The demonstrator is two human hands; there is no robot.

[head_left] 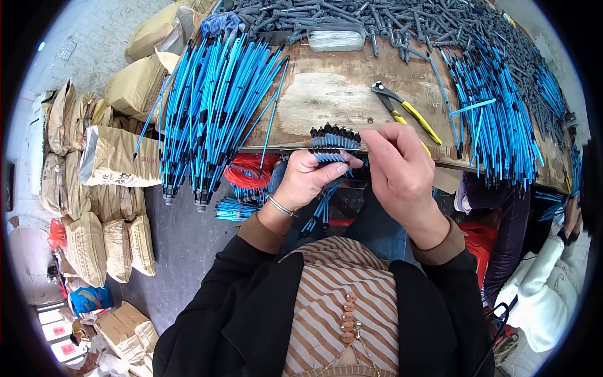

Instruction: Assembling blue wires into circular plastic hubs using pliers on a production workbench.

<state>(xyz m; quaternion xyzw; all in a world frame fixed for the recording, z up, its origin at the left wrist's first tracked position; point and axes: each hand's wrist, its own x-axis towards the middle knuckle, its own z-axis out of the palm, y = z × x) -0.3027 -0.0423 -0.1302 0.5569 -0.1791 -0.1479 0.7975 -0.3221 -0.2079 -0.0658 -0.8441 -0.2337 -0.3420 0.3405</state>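
Observation:
My left hand (pixel 306 182) is wrapped round a fanned row of thin blue rods with black tips (pixel 333 141), like umbrella ribs, its thumb lying across them. The tips point away from me, at the table's near edge, and the lower ends hang below the hand. At the right end of the row my right hand (pixel 402 163) is closed in a pinch, thumb and forefinger touching by the last black tip. What lies between those fingertips is too small to make out. Pliers with yellow handles (pixel 419 120) rest on the wooden table (pixel 326 94) just beyond the right hand.
Large bundles of blue rods lie at left (pixel 217 107) and right (pixel 496 119). A heap of grey plastic parts (pixel 402 22) covers the far side, beside a clear tray of thin pins (pixel 336 39). Red cord (pixel 251 169) hangs below the edge. Sacks (pixel 85 248) stand left; another person's white sleeve (pixel 543 283) is right.

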